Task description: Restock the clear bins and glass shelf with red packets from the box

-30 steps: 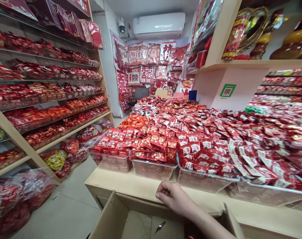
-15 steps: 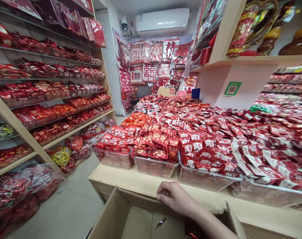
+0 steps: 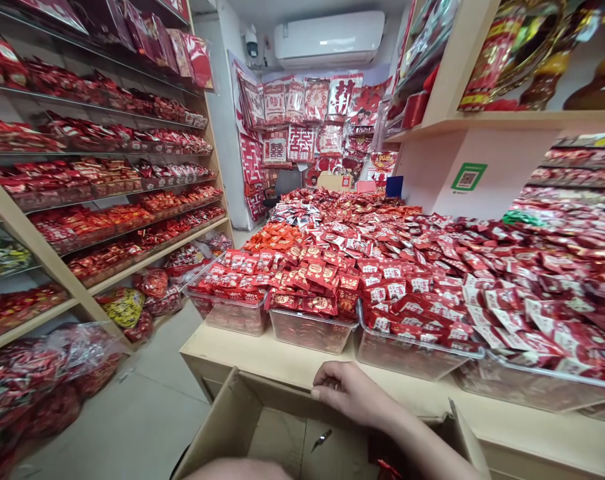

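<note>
Bringing my left hand into view beside my right at the box

My left hand (image 3: 240, 470) has just come up, blurred, at the near side of the open brown cardboard box (image 3: 225, 410) — I cannot tell how its fingers stand. My right hand (image 3: 351, 395) stays over the box's far edge, fingers curled, thumb drawn towards them; whether they pinch anything is hidden. So both hands are now at the box, which sits before the pale wooden counter's (image 3: 210, 343) front edge — red packets (image 3: 388, 469) low inside, right of a small, dark, shiny piece (image 3: 322, 440).

Box (image 3: 271, 401) plain brown; packets (image 3: 316, 271) red, gold-printed.
</note>
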Available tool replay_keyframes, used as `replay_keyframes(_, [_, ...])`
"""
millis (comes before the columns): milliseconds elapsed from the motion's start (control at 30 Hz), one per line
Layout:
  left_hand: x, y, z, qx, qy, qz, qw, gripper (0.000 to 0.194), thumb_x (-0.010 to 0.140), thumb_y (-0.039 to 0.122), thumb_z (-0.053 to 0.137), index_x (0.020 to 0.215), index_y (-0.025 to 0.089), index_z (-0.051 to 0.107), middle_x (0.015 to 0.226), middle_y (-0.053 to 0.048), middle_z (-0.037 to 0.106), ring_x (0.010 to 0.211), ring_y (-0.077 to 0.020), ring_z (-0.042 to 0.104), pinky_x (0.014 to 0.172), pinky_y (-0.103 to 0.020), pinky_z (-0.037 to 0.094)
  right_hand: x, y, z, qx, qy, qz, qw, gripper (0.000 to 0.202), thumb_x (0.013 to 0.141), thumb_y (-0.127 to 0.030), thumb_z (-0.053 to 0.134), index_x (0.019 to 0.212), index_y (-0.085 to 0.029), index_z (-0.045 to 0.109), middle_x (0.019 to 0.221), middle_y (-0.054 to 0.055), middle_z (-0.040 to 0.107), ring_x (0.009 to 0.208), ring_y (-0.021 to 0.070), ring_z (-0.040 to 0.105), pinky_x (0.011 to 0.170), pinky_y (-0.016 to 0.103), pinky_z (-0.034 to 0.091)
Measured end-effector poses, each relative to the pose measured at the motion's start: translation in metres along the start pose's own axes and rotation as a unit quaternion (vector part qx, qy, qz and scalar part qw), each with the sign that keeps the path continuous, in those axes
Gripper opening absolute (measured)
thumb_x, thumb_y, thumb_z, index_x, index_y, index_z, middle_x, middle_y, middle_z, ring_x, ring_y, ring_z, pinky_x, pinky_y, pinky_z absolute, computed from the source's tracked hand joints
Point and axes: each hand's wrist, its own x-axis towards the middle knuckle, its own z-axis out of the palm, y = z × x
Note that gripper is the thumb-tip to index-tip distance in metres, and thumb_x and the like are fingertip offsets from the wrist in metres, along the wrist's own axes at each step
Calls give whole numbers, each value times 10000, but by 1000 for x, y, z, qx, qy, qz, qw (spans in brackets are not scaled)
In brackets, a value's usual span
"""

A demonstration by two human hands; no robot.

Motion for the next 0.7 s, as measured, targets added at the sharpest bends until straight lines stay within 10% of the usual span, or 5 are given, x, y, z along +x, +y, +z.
replay_keyframes(333, [19,78,-10,-290,147,134,936,164,750,275,534,692,160,433,699,-22,629,673,-159,620,585,-249,446,3,6,-6,204,86,8,975,459,660,-324,646,1038,-167,437,955,64,540,708,122,542,613,267,469])
replay_keyframes(700, [49,78,-9,-341,282,181,878,365,733,303,581,1059,182,470,860,-35,639,715,-127,597,655,-242,464,12,13,-5,284,140,1,949,420,614,-268,672,955,-172,447,819,14,544,689,111,542,650,275,459])
